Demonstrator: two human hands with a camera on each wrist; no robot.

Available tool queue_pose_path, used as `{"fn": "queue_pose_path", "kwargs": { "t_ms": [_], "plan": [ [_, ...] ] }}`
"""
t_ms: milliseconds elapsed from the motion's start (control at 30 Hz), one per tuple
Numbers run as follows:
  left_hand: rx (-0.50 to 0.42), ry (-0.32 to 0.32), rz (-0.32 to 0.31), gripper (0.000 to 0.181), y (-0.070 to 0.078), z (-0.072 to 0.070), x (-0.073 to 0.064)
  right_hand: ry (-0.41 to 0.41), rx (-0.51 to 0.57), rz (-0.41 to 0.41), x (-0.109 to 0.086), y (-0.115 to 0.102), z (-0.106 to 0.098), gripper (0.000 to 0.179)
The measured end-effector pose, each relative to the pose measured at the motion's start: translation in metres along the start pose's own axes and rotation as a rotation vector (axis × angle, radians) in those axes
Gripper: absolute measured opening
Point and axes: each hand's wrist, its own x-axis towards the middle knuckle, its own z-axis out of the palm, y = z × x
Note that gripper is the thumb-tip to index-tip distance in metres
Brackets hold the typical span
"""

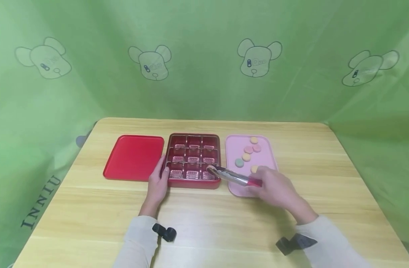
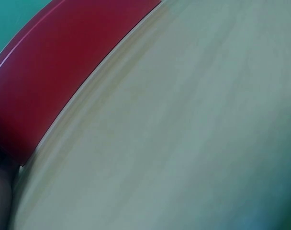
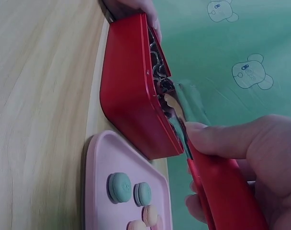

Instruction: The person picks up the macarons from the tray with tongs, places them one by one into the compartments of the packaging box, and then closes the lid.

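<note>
Across a pale wood-grain worktop (image 1: 197, 223), from left to right: a shallow red lid (image 1: 135, 158), an open red box (image 1: 193, 184) with nine compartments in three rows, and a pink tray (image 1: 236, 147); grasped in the right hand (image 1: 274, 188), red-handled metal tongs (image 1: 232, 176), slanting leftward from above the tray; at the tong tips, a peach-coloured macaron (image 3: 172, 103), partly hidden, at the box's near right compartment; too small to tell whether touching the compartment floor; at the box's left edge, the left hand (image 1: 158, 184), holding with thumb at the rim and fingers along the outer side; scattered over the tray, round macarons (image 1: 246, 157) in pink, cream and green; behind, green cloth (image 1: 204, 100) printed with outlined animal heads.
</note>
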Motion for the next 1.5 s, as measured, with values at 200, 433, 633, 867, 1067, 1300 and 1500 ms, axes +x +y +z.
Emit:
{"fn": "queue_pose_path", "kwargs": {
  "t_ms": [200,433,633,867,1067,1300,1500],
  "plan": [
    [-0.006,-0.002,0.005,0.05,0.0,0.001,0.001,0.001,0.006,0.001,0.001,0.0,0.002,0.018],
    [0.003,0.001,0.002,0.05,0.0,0.0,0.001,-0.001,0.002,0.005,0.001,0.001,0.003,0.021],
    [0.013,0.002,0.0,0.05,0.001,-0.001,0.0,-0.009,0.007,0.024,0.001,0.002,0.004,0.034],
    [0.01,-0.003,-0.004,0.05,0.0,-0.001,0.0,-0.01,-0.019,-0.006,-0.001,0.003,0.007,0.052],
    [0.01,-0.005,-0.002,0.05,0.0,-0.001,-0.001,-0.031,0.042,0.059,0.0,0.007,0.009,0.031],
    [0.014,-0.002,0.002,0.05,0.001,-0.001,-0.001,-0.036,0.066,0.139,0.001,0.019,0.004,0.05],
    [0.017,0.004,0.009,0.051,0.001,0.0,-0.001,-0.006,0.04,0.156,-0.005,0.032,-0.003,0.057]
  ]
}}
